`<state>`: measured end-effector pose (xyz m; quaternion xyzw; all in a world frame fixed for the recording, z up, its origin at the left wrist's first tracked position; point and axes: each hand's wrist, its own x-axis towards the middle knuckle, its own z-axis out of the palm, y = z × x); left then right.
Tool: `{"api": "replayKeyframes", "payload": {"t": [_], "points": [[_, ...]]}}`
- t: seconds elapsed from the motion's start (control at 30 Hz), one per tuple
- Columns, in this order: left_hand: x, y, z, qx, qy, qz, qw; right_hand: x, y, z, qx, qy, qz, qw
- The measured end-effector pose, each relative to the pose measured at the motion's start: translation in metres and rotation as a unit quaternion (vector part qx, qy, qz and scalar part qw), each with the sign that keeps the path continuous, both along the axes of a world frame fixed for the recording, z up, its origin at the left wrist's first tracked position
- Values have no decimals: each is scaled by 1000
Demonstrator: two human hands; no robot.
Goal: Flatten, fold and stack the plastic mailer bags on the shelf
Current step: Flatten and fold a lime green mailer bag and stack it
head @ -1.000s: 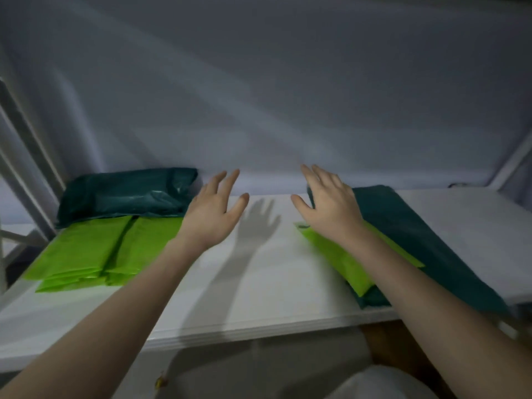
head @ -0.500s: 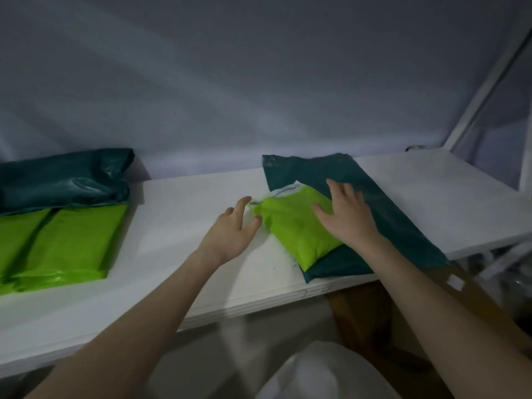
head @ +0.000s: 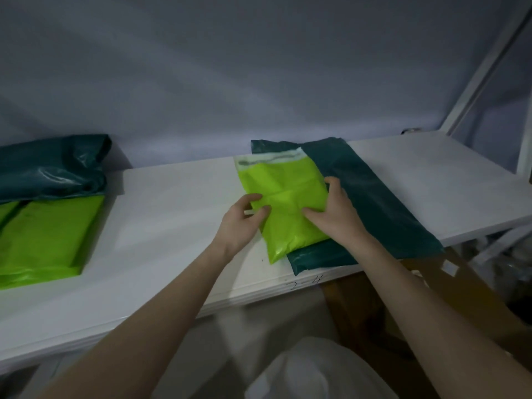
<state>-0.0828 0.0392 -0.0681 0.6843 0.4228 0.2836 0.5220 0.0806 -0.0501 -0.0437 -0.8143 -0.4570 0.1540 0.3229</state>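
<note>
A lime green mailer bag lies on a flat dark teal mailer bag on the white shelf. Its white adhesive flap points toward the wall. My left hand grips the green bag's left edge, thumb on top and fingers curled at the edge. My right hand holds its right side, thumb on the top face and fingers wrapped round the right edge. At the far left sits a stack of folded lime green bags, with a crumpled dark teal bag behind it.
A grey wall backs the shelf. A white slanted frame post rises at the right end. Below the shelf edge are a brown cardboard box and a white rounded object.
Both hands moved from hovering open over the shelf onto the green bag, and now grip its two sides. The bag now lies straighter, flap toward the wall. The view shifted right.
</note>
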Motion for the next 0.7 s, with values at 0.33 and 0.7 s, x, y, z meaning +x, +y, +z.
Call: {"api": "replayKeyframes", "payload": {"t": [0.33, 0.7], "points": [[-57, 20, 48, -83, -217, 150, 961, -65, 25, 31, 126, 126, 48, 983], [-164, 36, 67, -81, -217, 100, 968, -151, 66, 40, 171, 386, 41, 906]]}}
